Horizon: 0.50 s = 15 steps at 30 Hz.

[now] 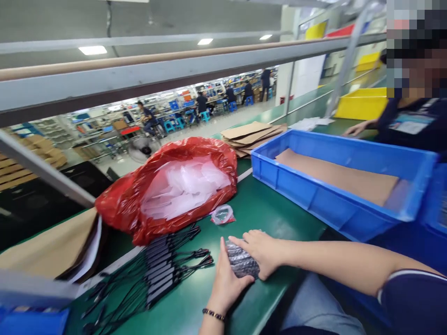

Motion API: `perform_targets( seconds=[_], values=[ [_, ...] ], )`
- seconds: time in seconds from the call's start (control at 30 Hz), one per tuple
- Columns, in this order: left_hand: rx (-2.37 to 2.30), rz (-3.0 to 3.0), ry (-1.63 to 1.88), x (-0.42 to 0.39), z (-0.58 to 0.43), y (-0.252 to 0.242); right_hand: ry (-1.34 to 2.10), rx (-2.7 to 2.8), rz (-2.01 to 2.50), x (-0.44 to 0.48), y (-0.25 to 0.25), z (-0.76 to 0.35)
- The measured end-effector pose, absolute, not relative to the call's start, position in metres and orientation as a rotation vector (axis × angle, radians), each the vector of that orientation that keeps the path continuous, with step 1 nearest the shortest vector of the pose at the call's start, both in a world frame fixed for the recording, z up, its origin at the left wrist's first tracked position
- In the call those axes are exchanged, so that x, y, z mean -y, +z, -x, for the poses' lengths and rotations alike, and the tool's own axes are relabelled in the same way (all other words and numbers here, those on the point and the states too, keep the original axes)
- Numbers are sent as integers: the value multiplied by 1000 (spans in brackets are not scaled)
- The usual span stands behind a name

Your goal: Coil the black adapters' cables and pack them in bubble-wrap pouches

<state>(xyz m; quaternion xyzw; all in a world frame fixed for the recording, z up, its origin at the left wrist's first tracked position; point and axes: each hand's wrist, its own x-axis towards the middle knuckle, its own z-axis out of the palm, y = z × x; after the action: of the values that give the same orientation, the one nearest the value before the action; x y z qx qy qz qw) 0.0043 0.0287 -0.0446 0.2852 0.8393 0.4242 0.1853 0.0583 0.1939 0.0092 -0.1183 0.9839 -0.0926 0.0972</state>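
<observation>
A dark bundle in clear plastic point(242, 260), which looks like bubble wrap, is on the green table near its front edge. My left hand point(228, 281) grips its left and near side, thumb toward me. From the right, my right hand point(263, 251) closes over its far and right side. What lies inside the wrapping cannot be made out. Left of my hands, several black bar-shaped devices with cables point(160, 270) lie side by side in a row. Just beyond the bundle sits a roll of clear tape point(222, 214).
A red plastic bag point(118, 200) of white translucent pouches point(185, 184) stands behind the devices. At right is a blue bin point(296, 170) with brown cardboard point(335, 174) inside. Cardboard sheets point(249, 132) are stacked beyond. A co-worker point(415, 121) sits at far right near a yellow bin point(361, 104).
</observation>
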Motion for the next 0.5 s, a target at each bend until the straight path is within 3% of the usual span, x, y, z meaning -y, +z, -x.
perform_targets(
  seconds=[0.33, 0.5],
  values=[
    [-2459, -909, 1253, -37, 2, -60, -173, -2920, 353, -200, 1, -48],
    [-2272, -914, 1604, -32, 19, -75, -214, -2963, 330, -202, 5, -52]
  ],
)
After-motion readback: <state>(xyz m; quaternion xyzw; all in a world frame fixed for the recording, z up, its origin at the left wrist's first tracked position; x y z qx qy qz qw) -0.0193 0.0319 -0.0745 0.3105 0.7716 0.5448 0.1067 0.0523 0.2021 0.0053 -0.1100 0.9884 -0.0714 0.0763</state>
